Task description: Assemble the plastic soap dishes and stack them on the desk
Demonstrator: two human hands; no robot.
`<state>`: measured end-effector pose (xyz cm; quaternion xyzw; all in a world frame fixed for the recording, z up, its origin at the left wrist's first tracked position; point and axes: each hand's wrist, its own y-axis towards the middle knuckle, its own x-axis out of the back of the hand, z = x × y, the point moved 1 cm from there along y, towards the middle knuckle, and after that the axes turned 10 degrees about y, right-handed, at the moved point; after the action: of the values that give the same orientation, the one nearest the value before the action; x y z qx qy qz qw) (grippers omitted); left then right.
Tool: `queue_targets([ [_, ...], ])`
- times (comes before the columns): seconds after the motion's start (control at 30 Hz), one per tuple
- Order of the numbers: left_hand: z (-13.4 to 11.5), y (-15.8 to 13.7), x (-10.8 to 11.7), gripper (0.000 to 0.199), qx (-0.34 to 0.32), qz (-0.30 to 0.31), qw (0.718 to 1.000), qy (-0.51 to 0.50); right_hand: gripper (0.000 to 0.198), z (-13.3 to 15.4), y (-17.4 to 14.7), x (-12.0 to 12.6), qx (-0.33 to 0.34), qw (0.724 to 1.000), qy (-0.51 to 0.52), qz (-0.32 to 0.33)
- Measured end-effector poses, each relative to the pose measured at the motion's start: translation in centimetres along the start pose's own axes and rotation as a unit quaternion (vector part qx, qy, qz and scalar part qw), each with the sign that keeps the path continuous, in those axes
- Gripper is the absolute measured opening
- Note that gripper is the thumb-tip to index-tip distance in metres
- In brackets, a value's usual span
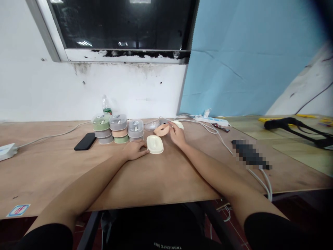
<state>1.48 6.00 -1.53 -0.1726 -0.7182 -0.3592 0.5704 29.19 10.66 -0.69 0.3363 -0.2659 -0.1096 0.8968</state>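
Observation:
A cream-coloured shallow box (155, 144) with rounded corners lies on the table. At its left side my left hand (134, 150) rests on the tabletop, thumb and fingers closed against the box's edge. My right hand (177, 134) grips a peach-coloured box (161, 130) by its right side, holding it tilted just behind the cream one. Another cream piece (179, 124) shows partly behind my right hand. A clear lid (151, 126) lies behind the peach box, partly covered by it.
Left of my hands stand stacked round-cornered boxes with clear lids: a green-topped stack (101, 127), a middle stack (119, 128) and a grey stack (135, 130). Nearby are a black phone (85, 141) and a plastic bottle (106, 106). Cables run to a power strip (212, 120).

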Motion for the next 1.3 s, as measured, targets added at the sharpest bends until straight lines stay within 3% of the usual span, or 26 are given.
queue_targets([
  [0.23,0.0,-0.1,0.0,0.042,-0.012,-0.008,1.000,0.002,0.030,0.1,-0.4,-0.2,0.109,0.972,-0.109,0.177],
  [0.3,0.0,-0.1,0.0,0.042,-0.012,-0.008,1.000,0.002,0.032,0.2,-0.5,-0.3,0.120,0.973,-0.116,0.158],
  [0.43,0.0,0.0,-0.1,0.041,-0.008,-0.007,1.000,0.002,0.034,0.0,-0.3,-0.1,0.091,0.988,-0.114,0.048],
  [0.53,0.1,0.1,-0.2,0.039,-0.010,-0.004,1.000,0.002,0.032,-1.1,0.4,-0.1,0.073,0.992,-0.103,0.013],
  [0.8,0.1,0.0,-0.2,0.041,-0.004,-0.005,1.000,0.004,0.028,-4.9,3.2,-0.6,-0.006,0.986,-0.164,0.032],
  [1.07,0.0,0.0,0.0,0.038,0.000,-0.003,1.000,-0.004,0.024,-5.8,3.4,-1.2,-0.016,0.986,-0.166,0.015],
  [1.3,0.0,0.0,0.0,0.041,-0.003,0.000,1.000,-0.008,0.040,-5.0,3.2,-1.5,-0.004,0.977,-0.211,0.015],
])
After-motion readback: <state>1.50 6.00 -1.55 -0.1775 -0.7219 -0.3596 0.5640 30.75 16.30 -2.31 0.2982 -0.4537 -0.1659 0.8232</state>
